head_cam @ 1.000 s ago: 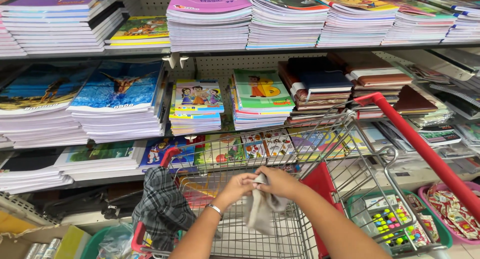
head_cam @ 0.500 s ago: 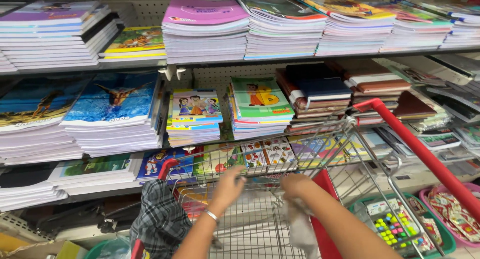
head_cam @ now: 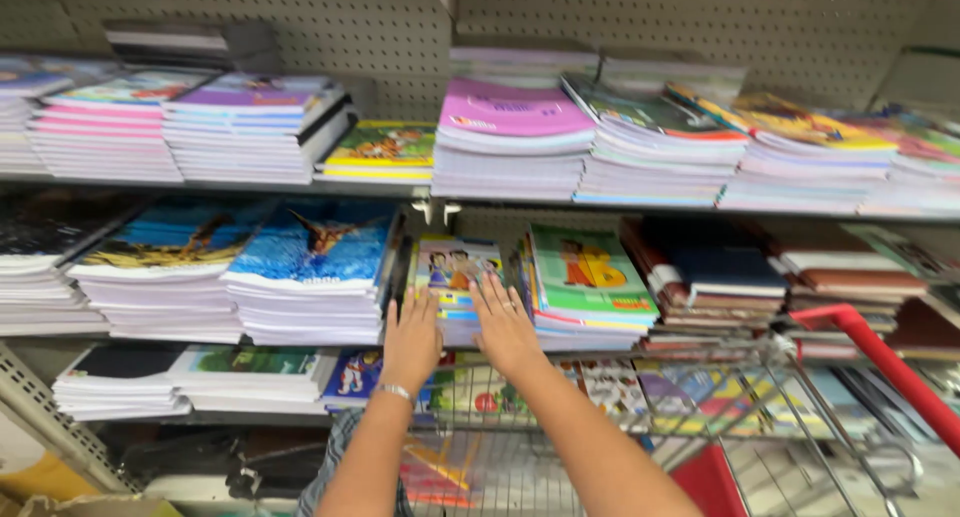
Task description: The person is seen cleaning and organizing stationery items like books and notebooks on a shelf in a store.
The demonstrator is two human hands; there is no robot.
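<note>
Both my hands reach over a wire shopping cart [head_cam: 770, 377] toward the middle shelf. My left hand [head_cam: 411, 339], with a bracelet on the wrist, rests flat with fingers apart against the front of a small stack of notebooks with a cartoon cover [head_cam: 455, 282]. My right hand [head_cam: 503, 323] lies open on the same stack, next to a stack with a green cover [head_cam: 588, 277]. Neither hand grips anything.
Stacks of notebooks fill three shelves: blue-covered stacks [head_cam: 310, 267] to the left, pink-topped stack [head_cam: 512, 137] above, dark books [head_cam: 720, 277] to the right. The cart's red handle [head_cam: 885, 362] runs at lower right. A pegboard wall [head_cam: 640, 17] backs the shelves.
My hands have risen from the cart, where they held a pale cloth, up to the cartoon-cover stack on the middle shelf. The cloth is gone from view. The view has moved closer to the shelves.
</note>
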